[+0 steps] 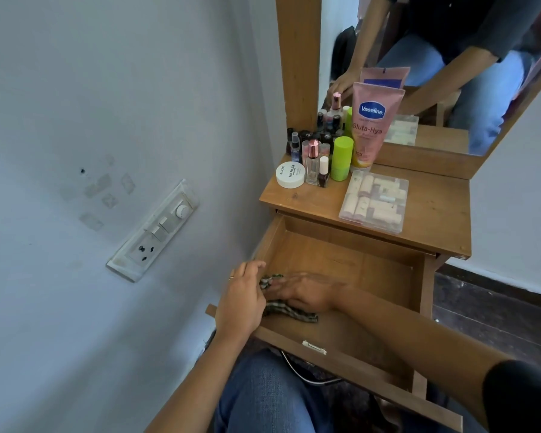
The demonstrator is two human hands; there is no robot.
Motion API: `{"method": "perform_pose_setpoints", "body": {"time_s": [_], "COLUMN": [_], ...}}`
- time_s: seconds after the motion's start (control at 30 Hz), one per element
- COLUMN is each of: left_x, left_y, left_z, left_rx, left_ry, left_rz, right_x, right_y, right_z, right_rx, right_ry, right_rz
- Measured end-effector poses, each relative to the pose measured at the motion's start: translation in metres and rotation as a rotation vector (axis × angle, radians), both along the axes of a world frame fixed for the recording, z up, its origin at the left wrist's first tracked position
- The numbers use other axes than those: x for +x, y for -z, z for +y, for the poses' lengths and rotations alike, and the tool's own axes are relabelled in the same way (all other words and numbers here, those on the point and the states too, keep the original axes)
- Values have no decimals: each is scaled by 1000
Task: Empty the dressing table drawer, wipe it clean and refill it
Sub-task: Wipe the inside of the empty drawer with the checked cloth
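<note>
The wooden drawer [356,264] of the dressing table stands pulled out, its floor bare apart from a checked cloth [289,313] at the near left corner. My right hand [306,292] lies flat on the cloth, fingers stretched toward the left wall of the drawer. My left hand [242,295] grips the drawer's left side wall, its fingers curled over the rim beside the cloth. Part of the cloth is hidden under my right palm.
On the tabletop [434,214] stand a pink Vaseline tube [370,126], a green bottle [341,157], a white round jar [290,175], several small bottles [313,151] and a clear plastic box [375,200]. A mirror [450,73] rises behind. A wall with a switch panel [156,232] lies to the left.
</note>
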State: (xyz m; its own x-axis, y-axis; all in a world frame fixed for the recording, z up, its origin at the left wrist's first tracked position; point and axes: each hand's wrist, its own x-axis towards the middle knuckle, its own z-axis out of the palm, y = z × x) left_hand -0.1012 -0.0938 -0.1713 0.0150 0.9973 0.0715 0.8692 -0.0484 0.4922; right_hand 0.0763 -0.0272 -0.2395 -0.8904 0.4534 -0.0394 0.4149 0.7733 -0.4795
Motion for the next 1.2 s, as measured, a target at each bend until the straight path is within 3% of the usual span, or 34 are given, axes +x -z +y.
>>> {"method": "perform_pose_setpoints", "body": {"time_s": [0.13, 0.27, 0.37, 0.43, 0.63, 0.87, 1.2], "left_x": [-2, -1, -2, -2, 0, 0, -1], "left_y": [1, 3, 3, 3, 3, 3, 7], "left_z": [0, -1, 0, 0, 0, -2, -2], "left_rx": [-3, 6, 7, 7, 6, 21, 32], "left_ry": [11, 6, 3, 5, -18, -4, 12], "left_rz": [-5, -3, -12, -9, -2, -7, -9], "right_x": [11, 22, 6, 0, -17, 1, 115], "right_y": [-1, 6, 2, 2, 3, -12, -46], "right_z": [21, 40, 34, 21, -35, -37, -84], "right_rx": [30, 59, 35, -23, -156, -167, -313], "right_ry": [90, 450, 591, 531, 60, -25, -149], "right_rz": [-3, 23, 26, -1, 39, -90, -716]}}
